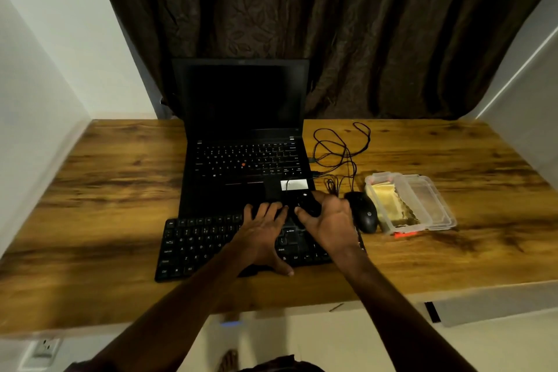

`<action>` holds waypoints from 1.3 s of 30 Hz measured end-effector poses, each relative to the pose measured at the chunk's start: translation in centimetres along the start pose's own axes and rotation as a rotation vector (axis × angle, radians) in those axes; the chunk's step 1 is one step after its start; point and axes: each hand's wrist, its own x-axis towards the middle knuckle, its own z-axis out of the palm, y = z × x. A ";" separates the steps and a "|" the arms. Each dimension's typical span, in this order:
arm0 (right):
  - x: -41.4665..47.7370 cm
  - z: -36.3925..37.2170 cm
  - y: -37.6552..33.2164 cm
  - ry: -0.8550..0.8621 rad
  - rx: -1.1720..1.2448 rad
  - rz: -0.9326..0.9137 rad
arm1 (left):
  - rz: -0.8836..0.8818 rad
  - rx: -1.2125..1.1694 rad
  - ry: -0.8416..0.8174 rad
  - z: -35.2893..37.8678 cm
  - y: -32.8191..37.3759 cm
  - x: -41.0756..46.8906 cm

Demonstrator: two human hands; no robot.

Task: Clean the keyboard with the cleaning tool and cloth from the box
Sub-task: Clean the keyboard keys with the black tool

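Dim wooden tabletop. Right grip curled round black cleaning tool at far right corner of keyboard; left grip spread flat on keys. Risks: mouse just beside knocked, keycaps popped by hard strokes. Yellow cloth in clear box.

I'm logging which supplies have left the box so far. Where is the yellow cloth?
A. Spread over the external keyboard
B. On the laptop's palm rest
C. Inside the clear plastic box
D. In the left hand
C: the yellow cloth lies inside the clear plastic box to the right of the mouse, while the right hand grips only the black cleaning tool.
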 end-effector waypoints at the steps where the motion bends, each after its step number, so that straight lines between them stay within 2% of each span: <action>1: 0.1 0.4 -0.1 -0.014 0.024 -0.006 | 0.001 0.002 0.003 0.0 0.0 0.0; 4: 0.4 0.2 0.7 0.013 0.052 0.038 | -0.002 -0.005 -0.002 0.0 0.0 0.0; 10: 0.8 -0.6 2.6 0.130 -0.081 0.083 | -0.007 -0.005 -0.030 0.1 -0.1 0.2; 16: 0.2 -0.1 0.9 0.064 0.012 -0.020 | -0.013 -0.001 -0.026 0.2 -0.1 0.3; 19: 0.5 -0.3 1.4 0.078 0.058 -0.006 | -0.009 -0.008 -0.020 0.2 -0.1 0.2; 23: 0.9 -1.2 2.9 0.137 -0.003 0.052 | 0.007 -0.007 -0.009 0.4 -0.3 0.2; 26: 0.6 -1.1 2.7 0.147 -0.064 0.022 | 0.003 -0.005 -0.014 0.3 -0.2 0.3; 31: 0.0 -0.2 1.3 0.094 0.038 -0.055 | -0.006 0.002 -0.020 0.2 -0.1 0.2; 39: 0.4 -1.2 3.1 0.154 0.005 0.020 | 0.013 -0.016 0.001 0.1 -0.2 -0.1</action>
